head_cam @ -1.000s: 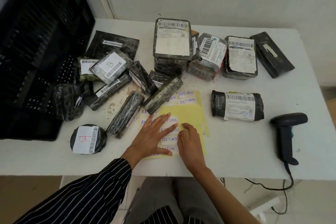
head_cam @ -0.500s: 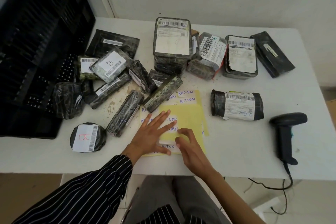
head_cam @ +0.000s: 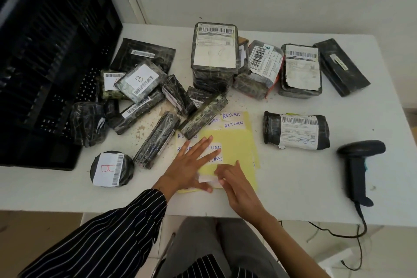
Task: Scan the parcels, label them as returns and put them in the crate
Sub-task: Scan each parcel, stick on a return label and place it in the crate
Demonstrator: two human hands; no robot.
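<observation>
The white table [head_cam: 293,189] carried everything. A black slatted crate [head_cam: 45,63] filled its far left side, set apart from the wrapped goods. Black-wrapped parcels [head_cam: 158,137] lay in a loose heap between the crate and the table's middle. A tall boxed parcel [head_cam: 214,52] stood at the back, with more parcels in a row to its right. A rolled parcel [head_cam: 295,132] lay alone right of centre, barcode label up. A round parcel marked B [head_cam: 110,169] sat near the front edge. The handheld scanner [head_cam: 356,169] rested on the table at the right, its cable running off the front edge. A yellow sheet of RETURN labels [head_cam: 237,144] lay in front of the person, one long parcel overlapping its far left corner. The left hand [head_cam: 187,169] pressed the sheet flat, its grip apart with fingers spread straight. The right hand [head_cam: 239,189] had its grip pinched on the edge of a white label [head_cam: 206,179] at the sheet's near edge; the fingertips were blurred.
</observation>
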